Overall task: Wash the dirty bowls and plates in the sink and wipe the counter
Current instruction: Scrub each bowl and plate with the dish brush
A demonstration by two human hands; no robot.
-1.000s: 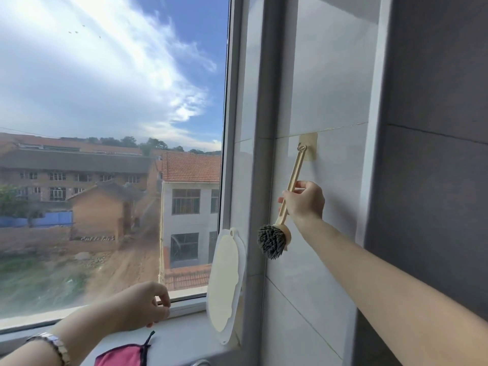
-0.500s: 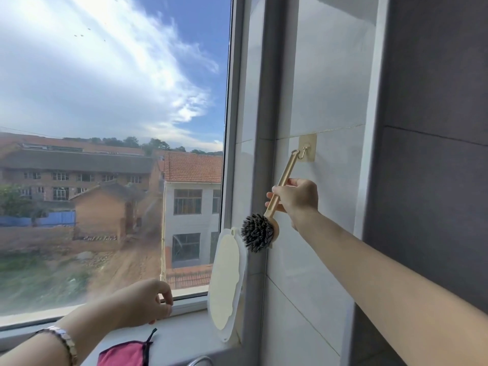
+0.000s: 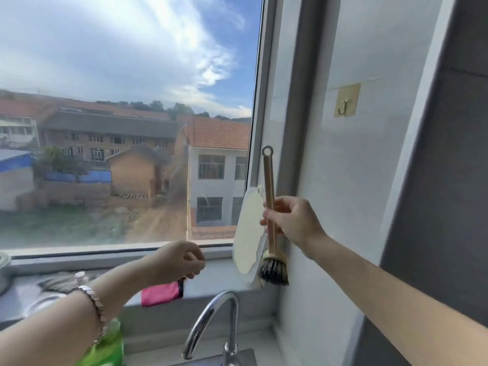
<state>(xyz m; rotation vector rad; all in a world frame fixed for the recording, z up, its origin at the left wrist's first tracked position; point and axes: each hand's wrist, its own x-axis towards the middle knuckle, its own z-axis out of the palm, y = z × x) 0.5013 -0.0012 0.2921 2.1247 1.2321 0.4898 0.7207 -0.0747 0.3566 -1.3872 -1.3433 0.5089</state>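
Observation:
A dish brush with a wooden handle and dark bristles hangs upright, bristles down, in my right hand, well below and left of the gold wall hook, which is bare. My left hand hovers over the window sill with its fingers curled loosely and nothing visible in them. A pink cloth lies on the sill just under that hand. The chrome faucet curves up at the bottom centre. The sink, bowls and plates are out of view.
A cream oval board leans in the sill's corner beside the brush. A green bottle stands under my left forearm. Grey cloth lies on the sill at left. A large window fills the left; tiled wall stands on the right.
My right hand lifted the brush off the wall hook and brought it down and left, handle now upright. The view tilted down, showing the faucet and the green bottle.

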